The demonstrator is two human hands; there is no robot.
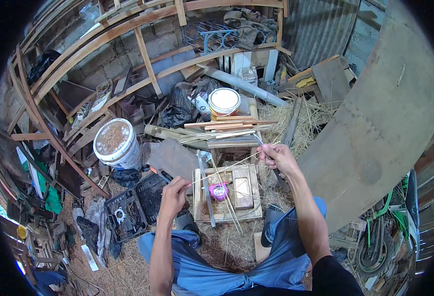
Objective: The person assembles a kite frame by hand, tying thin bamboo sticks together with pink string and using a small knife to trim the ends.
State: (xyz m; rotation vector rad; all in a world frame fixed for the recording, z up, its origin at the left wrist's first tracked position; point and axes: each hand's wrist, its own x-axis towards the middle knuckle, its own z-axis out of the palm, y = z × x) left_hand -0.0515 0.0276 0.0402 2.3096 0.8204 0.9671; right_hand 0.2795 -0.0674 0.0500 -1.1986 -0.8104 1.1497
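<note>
My left hand (pixel 176 192) is closed on one end of a thin bamboo strip (pixel 212 171), which runs up to my right hand (pixel 276 158). My right hand grips a knife (pixel 257 139) with a dark handle, near the strip's other end. Below them a wooden crate (pixel 231 215) bears a long metal bar (pixel 208 207), loose thin strips, a pink tape measure (pixel 218 191) and a wooden block (pixel 242 188). Just beyond, several sticks and strips (pixel 227 126) lie on a small wooden stand.
A dusty white bucket (pixel 116 148) and an open black tool case (pixel 123 217) are at left. A lidded pail (pixel 224 101) stands behind the sticks. A large grey sheet (pixel 367 138) leans at right. Curved timber frames (pixel 148 64) and clutter fill the back.
</note>
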